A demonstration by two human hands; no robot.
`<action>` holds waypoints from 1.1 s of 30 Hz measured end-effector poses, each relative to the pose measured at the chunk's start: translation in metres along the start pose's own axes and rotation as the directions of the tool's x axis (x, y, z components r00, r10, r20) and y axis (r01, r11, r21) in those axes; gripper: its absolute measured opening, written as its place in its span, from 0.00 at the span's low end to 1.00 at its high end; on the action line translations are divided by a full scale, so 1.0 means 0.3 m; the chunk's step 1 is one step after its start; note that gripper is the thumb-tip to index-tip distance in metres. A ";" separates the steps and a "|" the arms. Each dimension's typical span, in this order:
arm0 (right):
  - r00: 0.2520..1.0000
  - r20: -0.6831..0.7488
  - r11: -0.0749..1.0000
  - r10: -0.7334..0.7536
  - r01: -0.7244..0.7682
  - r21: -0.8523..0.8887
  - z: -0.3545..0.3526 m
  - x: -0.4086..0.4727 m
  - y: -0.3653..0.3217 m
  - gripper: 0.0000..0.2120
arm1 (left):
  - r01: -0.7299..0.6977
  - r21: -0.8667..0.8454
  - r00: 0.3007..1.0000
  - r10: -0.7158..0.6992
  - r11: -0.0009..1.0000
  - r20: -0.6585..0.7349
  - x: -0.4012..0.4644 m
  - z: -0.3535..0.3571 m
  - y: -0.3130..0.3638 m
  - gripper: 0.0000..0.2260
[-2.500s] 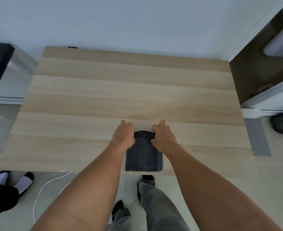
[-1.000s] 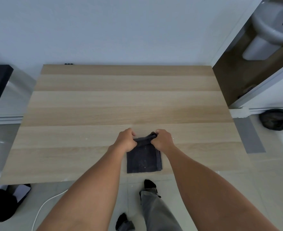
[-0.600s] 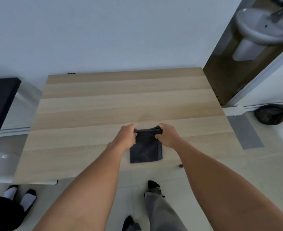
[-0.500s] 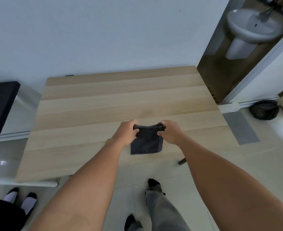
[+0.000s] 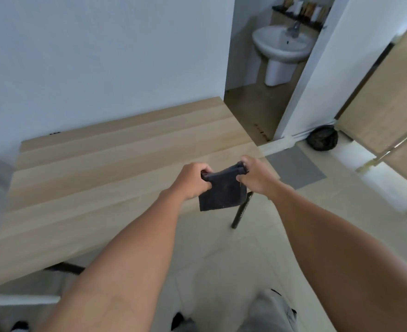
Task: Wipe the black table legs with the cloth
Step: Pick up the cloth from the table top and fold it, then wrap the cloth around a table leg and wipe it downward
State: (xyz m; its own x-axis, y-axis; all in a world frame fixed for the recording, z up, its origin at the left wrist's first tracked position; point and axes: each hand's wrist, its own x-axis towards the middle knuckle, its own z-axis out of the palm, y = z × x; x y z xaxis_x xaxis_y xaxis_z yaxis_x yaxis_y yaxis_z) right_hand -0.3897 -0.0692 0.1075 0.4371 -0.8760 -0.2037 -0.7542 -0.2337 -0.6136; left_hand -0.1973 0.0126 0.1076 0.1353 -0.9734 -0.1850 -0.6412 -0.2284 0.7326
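Observation:
A dark folded cloth hangs in the air above the near right corner of the light wooden table. My left hand grips its top left corner and my right hand pinches its top right corner. A black table leg slants down to the floor just right of the cloth, its top hidden behind it. Another black leg shows under the table's near left edge.
An open doorway at the right shows a white pedestal sink. A dark bag lies on the floor by the door frame. A grey mat lies beyond the table. Another person's socked feet stand at the bottom left.
Both hands lifted the cloth off the tabletop and carried it right, past the table's near right corner. The view swung right, so the black leg and sink came into sight.

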 end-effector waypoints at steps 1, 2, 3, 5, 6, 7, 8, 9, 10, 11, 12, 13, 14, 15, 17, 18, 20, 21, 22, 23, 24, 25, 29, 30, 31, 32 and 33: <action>1.000 0.011 1.000 0.012 -0.012 0.015 -0.029 -0.010 0.051 0.11 | -0.007 -0.019 1.000 0.007 1.000 -0.002 0.011 0.040 0.043 0.11; 0.999 0.030 0.999 0.026 -0.027 0.021 -0.057 -0.016 0.102 0.15 | -0.014 -0.036 1.000 0.014 0.999 0.002 0.024 0.083 0.085 0.12; 0.997 0.059 0.999 0.041 -0.041 0.012 -0.085 -0.018 0.153 0.18 | -0.019 -0.052 1.000 0.020 0.998 0.012 0.038 0.129 0.124 0.12; 0.990 0.130 0.998 0.052 -0.055 0.020 -0.133 -0.019 0.253 0.25 | -0.025 -0.072 0.999 0.028 0.997 0.035 0.071 0.220 0.197 0.12; 0.985 0.168 0.998 0.041 -0.047 0.037 -0.153 -0.015 0.299 0.27 | -0.025 -0.080 0.999 0.028 0.996 0.041 0.089 0.264 0.230 0.12; 0.980 0.200 0.999 0.021 -0.030 0.042 -0.172 -0.014 0.345 0.30 | -0.023 -0.084 0.998 0.028 0.996 0.050 0.107 0.310 0.262 0.12; 0.974 0.225 1.000 0.001 -0.007 0.026 -0.193 -0.012 0.392 0.30 | -0.018 -0.089 0.998 0.024 0.996 0.058 0.126 0.359 0.293 0.12; 0.969 0.246 1.000 -0.017 0.017 -0.001 -0.204 -0.008 0.430 0.28 | -0.011 -0.093 0.998 0.017 0.996 0.065 0.142 0.397 0.314 0.12; 0.964 0.265 0.999 -0.027 0.035 -0.025 -0.214 -0.003 0.471 0.24 | -0.004 -0.099 0.998 0.011 0.995 0.068 0.158 0.435 0.333 0.12; 0.959 0.283 0.998 -0.028 0.042 -0.044 -0.226 0.003 0.513 0.18 | 0.005 -0.107 0.998 0.002 0.994 0.066 0.175 0.477 0.349 0.12; 0.956 0.294 0.998 -0.018 0.035 -0.055 -0.235 0.008 0.554 0.13 | 0.017 -0.112 0.998 -0.009 0.994 0.066 0.191 0.517 0.359 0.12; 0.957 0.292 0.998 -0.007 0.027 -0.065 -0.240 0.012 0.588 0.10 | 0.026 -0.113 0.997 -0.017 0.993 0.073 0.204 0.548 0.366 0.11; 0.959 0.284 0.997 -0.001 0.022 -0.071 -0.243 0.014 0.621 0.09 | 0.031 -0.112 0.996 -0.021 0.993 0.087 0.218 0.581 0.371 0.10; 0.960 0.279 0.997 0.001 0.021 -0.077 -0.240 0.014 0.655 0.08 | 0.035 -0.110 0.994 -0.023 0.993 0.105 0.229 0.614 0.369 0.10; 0.958 0.286 0.996 0.020 0.004 -0.085 -0.221 0.010 0.722 0.09 | 0.035 -0.109 0.991 -0.021 0.993 0.134 0.247 0.675 0.358 0.08; 0.957 0.285 0.996 0.046 -0.022 -0.087 -0.205 0.006 0.755 0.10 | 0.033 -0.104 0.990 -0.018 0.994 0.143 0.256 0.705 0.347 0.08; 0.962 0.257 0.994 0.090 -0.070 -0.085 -0.159 0.005 0.822 0.11 | 0.033 -0.095 0.989 -0.019 0.995 0.146 0.272 0.761 0.306 0.09; 0.966 0.235 0.993 0.104 -0.087 -0.079 -0.130 0.010 0.857 0.11 | 0.029 -0.093 0.989 -0.015 0.995 0.145 0.285 0.787 0.275 0.11; 0.970 0.213 0.992 0.120 -0.107 -0.069 -0.096 0.018 0.890 0.11 | 0.024 -0.090 0.989 -0.011 0.996 0.149 0.299 0.814 0.240 0.13; 0.973 0.192 0.991 0.128 -0.118 -0.065 -0.057 0.029 0.922 0.11 | 0.020 -0.082 0.988 -0.007 0.996 0.153 0.314 0.844 0.195 0.14; 0.977 0.176 0.991 0.123 -0.114 -0.064 -0.020 0.045 0.950 0.10 | 0.017 -0.074 0.988 -0.006 0.997 0.154 0.333 0.873 0.148 0.15; 0.980 0.165 0.993 0.109 -0.099 -0.071 0.027 0.063 0.983 0.08 | 0.013 -0.064 0.987 -0.002 0.998 0.159 0.351 0.909 0.093 0.16; 0.992 0.125 0.994 0.031 -0.017 -0.108 0.258 0.150 1.147 0.04 | -0.040 -0.005 0.987 0.041 0.999 0.154 0.441 1.080 -0.163 0.19; 0.994 0.112 0.995 0.015 -0.004 -0.099 0.331 0.179 1.199 0.04 | -0.062 0.004 0.987 0.061 0.998 0.147 0.471 1.130 -0.239 0.20; 0.995 0.098 0.996 0.005 0.004 -0.092 0.390 0.205 1.241 0.04 | -0.081 0.008 0.986 0.079 0.997 0.145 0.501 1.171 -0.305 0.20; 0.996 0.086 0.995 -0.001 0.009 -0.097 0.447 0.235 1.279 0.04 | -0.094 0.014 0.986 0.091 0.995 0.140 0.531 1.210 -0.369 0.19; 0.997 0.073 0.995 -0.007 0.014 -0.098 0.502 0.267 1.313 0.05 | -0.107 0.023 0.986 0.103 0.994 0.128 0.562 1.244 -0.430 0.18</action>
State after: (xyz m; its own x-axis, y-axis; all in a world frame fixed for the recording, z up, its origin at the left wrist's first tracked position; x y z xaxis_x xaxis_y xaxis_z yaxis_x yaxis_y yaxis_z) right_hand -0.5779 -0.1679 -0.2655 0.4768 -0.8413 -0.2545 -0.7923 -0.2860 -0.5389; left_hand -0.3737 -0.1147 -0.2626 -0.0294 -0.9811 -0.1914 -0.6692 -0.1229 0.7328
